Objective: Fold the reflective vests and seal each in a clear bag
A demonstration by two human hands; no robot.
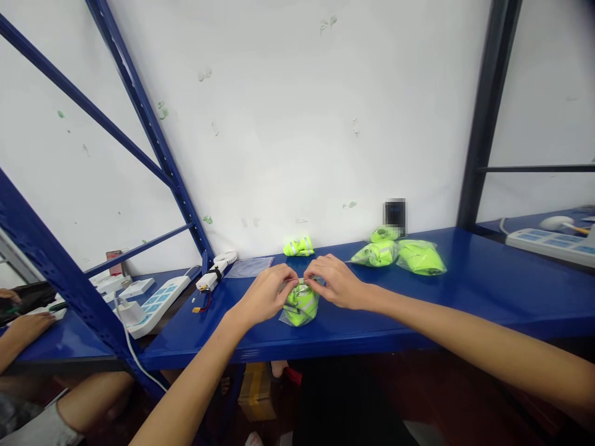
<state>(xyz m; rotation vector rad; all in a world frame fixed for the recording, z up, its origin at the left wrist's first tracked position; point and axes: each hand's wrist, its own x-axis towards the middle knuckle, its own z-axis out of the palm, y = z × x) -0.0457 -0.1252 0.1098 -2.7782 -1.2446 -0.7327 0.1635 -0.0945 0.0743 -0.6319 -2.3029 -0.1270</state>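
Between my two hands, near the front edge of the blue table, is a clear plastic bag (300, 305) with a folded neon-yellow reflective vest in it. My left hand (272, 290) pinches the bag's top edge on the left. On the right, my right hand (333, 282) pinches the same edge, fingers close to those of the left. Behind my hands lies a rolled neon-yellow vest (299, 246) with pale reflective strips. Further right are a bagged yellow vest (375, 254) and another bagged vest (421, 257), with a smaller yellow bundle (384, 233) behind them.
Flat clear bags (250, 267) lie left of the rolled vest, beside a white handheld fan (216, 272) with wires. A dark box-like object (395, 217) stands against the wall. Blue rack posts (153, 124) rise at left, near a power strip (160, 303). Another person's hand (32, 323) is far left.
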